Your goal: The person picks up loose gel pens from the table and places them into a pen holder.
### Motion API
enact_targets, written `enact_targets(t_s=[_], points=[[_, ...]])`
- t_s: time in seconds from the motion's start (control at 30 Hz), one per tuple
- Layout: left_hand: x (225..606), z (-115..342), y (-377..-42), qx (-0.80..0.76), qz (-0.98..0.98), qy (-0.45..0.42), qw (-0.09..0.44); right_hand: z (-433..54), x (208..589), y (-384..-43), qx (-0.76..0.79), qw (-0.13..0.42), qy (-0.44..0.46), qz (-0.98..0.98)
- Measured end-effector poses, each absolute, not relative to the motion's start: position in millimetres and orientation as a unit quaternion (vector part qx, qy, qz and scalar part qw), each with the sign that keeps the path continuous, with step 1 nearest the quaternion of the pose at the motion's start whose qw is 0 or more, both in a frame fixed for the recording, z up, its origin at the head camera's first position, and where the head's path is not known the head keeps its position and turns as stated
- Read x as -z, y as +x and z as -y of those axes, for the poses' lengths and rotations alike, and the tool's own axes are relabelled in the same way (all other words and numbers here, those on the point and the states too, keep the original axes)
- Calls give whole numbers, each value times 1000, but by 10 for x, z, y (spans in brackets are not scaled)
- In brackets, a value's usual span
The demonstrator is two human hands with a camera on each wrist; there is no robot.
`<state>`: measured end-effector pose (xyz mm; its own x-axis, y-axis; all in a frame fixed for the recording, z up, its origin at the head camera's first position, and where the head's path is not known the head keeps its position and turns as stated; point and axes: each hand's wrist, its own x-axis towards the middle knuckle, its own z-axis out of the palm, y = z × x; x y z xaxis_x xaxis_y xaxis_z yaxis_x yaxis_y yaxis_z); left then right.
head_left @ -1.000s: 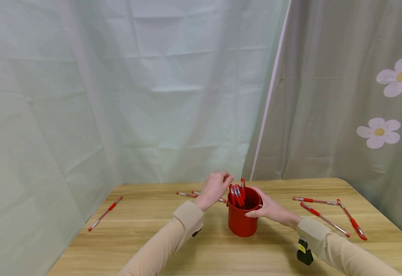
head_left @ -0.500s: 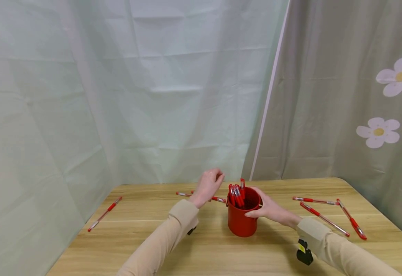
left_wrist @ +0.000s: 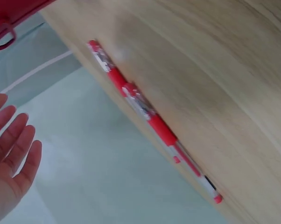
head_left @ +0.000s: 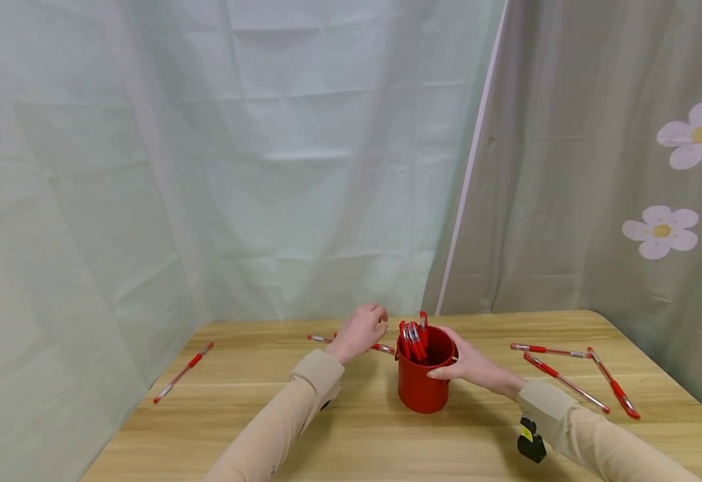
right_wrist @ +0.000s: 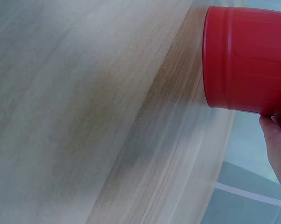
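A red metal bucket (head_left: pixel 423 388) stands upright at mid-table, with several red-capped pens (head_left: pixel 414 343) leaning inside it. My right hand (head_left: pixel 474 365) grips its right side near the rim, thumb toward the front; the right wrist view shows those fingertips (right_wrist: pixel 270 125) at the bucket's wall (right_wrist: pixel 252 60). Left of the bucket, over the table, hovers my left hand (head_left: pixel 359 333), holding nothing, its fingers loosely bent and spread in the left wrist view. Beneath and behind it lie two red pens, partly hidden in the head view; one pen (left_wrist: pixel 161 129) overlaps the other (left_wrist: pixel 103 58).
Toward the right of the wooden table (head_left: pixel 351 448), a pen (head_left: pixel 549 351) lies crosswise, with another pen (head_left: pixel 567 383) and a third pen (head_left: pixel 616 385) beside it. A lone pen (head_left: pixel 183 373) rests near the left edge. Curtains (head_left: pixel 326 167) hang behind the table.
My left hand has moved left, away from the bucket, then dipped slightly toward the two pens, its fingers loosening. The right hand and bucket have stayed put.
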<state>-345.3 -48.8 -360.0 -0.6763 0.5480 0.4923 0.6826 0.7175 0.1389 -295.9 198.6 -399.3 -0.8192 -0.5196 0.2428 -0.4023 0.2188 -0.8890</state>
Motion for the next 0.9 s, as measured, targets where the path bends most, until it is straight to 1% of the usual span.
enact_targets(t_s=[0.1,0.27,0.63,0.9], points=[[3648,496,-3473,111,901,-358,217,-1993,3997,-2967,545,49,-296,-783],[3702,499,-3486,54,900,-379,208,-1981,3997,-2969,552,63,-290,-779],[3891,444,-3590,-30,888,-424,177,-1980,3988,-2953,551,59,-285,-782],[3983,402,-3627,-51,897,-410,156,-1999,4005,-2953,555,66,-288,-778]])
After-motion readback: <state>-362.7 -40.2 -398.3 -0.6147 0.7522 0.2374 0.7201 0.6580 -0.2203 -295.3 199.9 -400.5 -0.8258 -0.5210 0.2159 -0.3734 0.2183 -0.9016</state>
